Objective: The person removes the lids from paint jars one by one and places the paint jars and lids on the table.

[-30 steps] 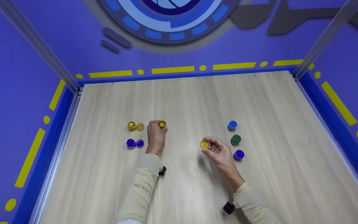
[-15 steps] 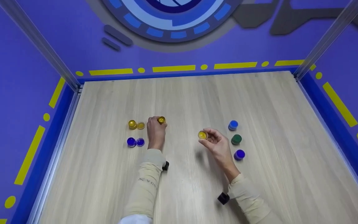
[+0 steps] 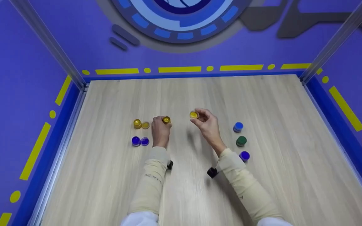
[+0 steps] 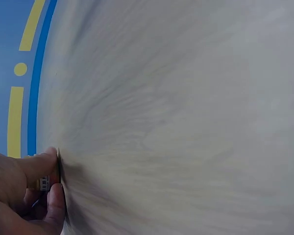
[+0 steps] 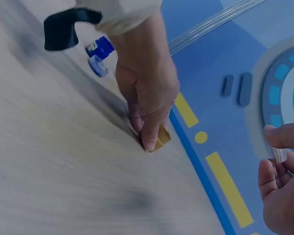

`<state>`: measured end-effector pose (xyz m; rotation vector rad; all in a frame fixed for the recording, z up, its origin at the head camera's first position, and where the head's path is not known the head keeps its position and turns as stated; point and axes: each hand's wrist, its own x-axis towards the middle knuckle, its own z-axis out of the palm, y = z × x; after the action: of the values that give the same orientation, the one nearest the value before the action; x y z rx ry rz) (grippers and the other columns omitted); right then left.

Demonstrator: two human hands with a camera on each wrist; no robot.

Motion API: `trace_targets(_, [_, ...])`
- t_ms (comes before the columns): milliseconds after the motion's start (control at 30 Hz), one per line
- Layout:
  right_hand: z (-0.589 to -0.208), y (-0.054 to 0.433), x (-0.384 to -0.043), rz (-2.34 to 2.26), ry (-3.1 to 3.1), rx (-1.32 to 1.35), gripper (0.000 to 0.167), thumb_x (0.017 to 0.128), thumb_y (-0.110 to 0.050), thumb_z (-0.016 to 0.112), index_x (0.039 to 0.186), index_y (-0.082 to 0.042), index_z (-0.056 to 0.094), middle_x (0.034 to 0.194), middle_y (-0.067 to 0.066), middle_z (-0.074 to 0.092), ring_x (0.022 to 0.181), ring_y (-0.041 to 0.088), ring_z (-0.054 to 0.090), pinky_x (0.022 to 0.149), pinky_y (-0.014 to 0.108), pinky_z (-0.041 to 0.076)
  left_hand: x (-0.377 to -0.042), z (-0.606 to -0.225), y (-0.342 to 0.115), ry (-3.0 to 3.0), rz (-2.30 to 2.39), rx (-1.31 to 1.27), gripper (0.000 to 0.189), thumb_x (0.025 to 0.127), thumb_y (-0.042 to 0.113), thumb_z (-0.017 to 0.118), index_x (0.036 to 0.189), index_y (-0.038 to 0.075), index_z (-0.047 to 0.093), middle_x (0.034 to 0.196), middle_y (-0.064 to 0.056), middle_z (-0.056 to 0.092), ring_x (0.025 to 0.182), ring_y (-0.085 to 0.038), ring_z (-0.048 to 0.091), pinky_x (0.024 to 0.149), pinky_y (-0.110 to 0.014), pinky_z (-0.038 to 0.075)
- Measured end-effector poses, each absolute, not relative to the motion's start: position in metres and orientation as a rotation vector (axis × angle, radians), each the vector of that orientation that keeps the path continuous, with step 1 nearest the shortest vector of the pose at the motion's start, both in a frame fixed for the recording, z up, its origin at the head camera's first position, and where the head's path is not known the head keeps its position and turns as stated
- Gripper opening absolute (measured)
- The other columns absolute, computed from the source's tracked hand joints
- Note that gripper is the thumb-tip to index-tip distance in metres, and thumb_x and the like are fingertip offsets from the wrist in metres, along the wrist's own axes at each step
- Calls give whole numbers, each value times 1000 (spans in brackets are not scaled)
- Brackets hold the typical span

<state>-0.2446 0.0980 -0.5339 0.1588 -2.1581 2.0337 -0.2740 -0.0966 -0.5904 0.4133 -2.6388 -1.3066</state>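
My left hand [image 3: 161, 133] grips a small paint jar [image 3: 166, 120] with gold paint showing in its open top, low at the table. In the left wrist view, thumb and fingers pinch the jar [image 4: 44, 183] from both sides. Off to the right, my right hand [image 3: 209, 125] pinches a round lid [image 3: 194, 115] by its edge. Its yellow-gold inner side faces up, and its shadow falls on the tabletop, apart from it. In the right wrist view the lid [image 5: 280, 155] is seen edge-on, partly hidden by the fingers.
Left of my left hand stand an open gold jar [image 3: 137, 123] with its lid [image 3: 145, 125] beside it and a violet-blue jar [image 3: 136, 141] with its lid [image 3: 145, 141]. On the right, blue [image 3: 238, 126], green [image 3: 241, 141] and violet [image 3: 244, 156] jars form a column. Blue walls [image 3: 181, 59] enclose the table.
My right hand has carried the lid forward and to the left, much nearer the left hand. The left hand keeps hold of the jar in nearly the same place; the view has shifted slightly.
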Motion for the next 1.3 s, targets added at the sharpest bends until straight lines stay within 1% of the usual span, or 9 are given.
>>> trace_targets(167, [-547,89,-263,1971,-2256,163,37,85,6,77,122,7,69,109,18,69,89,19,62,72,18,51,-275,-598,-96,-2653,-1282,410,32,82,1,84,110,-5,69,108,-20,66,106,-36,64,98,-44,49])
trace_targets(333, [-557,81,-273,1914,-2356,167,36,85,8,73,121,8,68,109,18,69,91,23,63,72,18,50,-274,-600,-98,-2657,-1281,439,34,82,2,85,111,-4,69,107,-19,65,106,-35,63,98,-44,49])
trace_targets(433, [-562,76,-280,1859,-2419,191,36,85,8,75,119,7,68,110,17,68,94,25,63,74,19,49,-275,-599,-99,-2654,-1285,450,34,82,1,84,111,-3,68,108,-19,65,107,-35,63,99,-43,48])
trace_targets(600, [-568,65,-287,1730,-2537,224,32,85,9,76,116,7,69,109,16,65,94,26,61,78,25,49,-277,-597,-100,-2647,-1298,455,33,82,0,84,111,-4,68,108,-19,64,107,-35,62,99,-43,48])
trace_targets(767, [-573,54,-294,1633,-2638,233,31,84,11,76,115,7,70,107,17,65,93,25,61,82,33,52,-278,-596,-101,-2634,-1281,431,32,80,-1,85,107,-5,70,106,-20,65,105,-36,63,99,-44,48])
trace_targets(900, [-578,47,-298,1568,-2704,295,31,85,10,76,115,7,70,108,17,66,94,26,62,83,35,53,-277,-594,-100,-2624,-1299,441,31,81,-1,84,107,-4,70,106,-19,65,106,-36,63,100,-43,48])
trace_targets(1000, [-582,43,-298,1516,-2760,330,30,86,9,75,115,7,69,107,17,66,94,26,62,83,36,53,-275,-592,-99,-2615,-1293,418,29,80,-2,85,105,-5,70,105,-19,65,104,-36,63,98,-44,48])
trace_targets(1167, [-588,40,-298,1452,-2849,325,30,88,4,76,117,6,69,109,16,65,99,26,61,89,39,53,-274,-591,-98,-2626,-1264,386,27,79,-3,84,103,-4,72,103,-19,65,102,-36,63,95,-44,49])
trace_targets(1300, [-591,37,-300,1388,-2853,370,28,88,5,75,115,6,70,107,17,66,100,29,61,91,42,52,-275,-591,-99,-2647,-1250,393,27,80,-2,84,104,-4,72,103,-19,66,102,-35,64,95,-43,50])
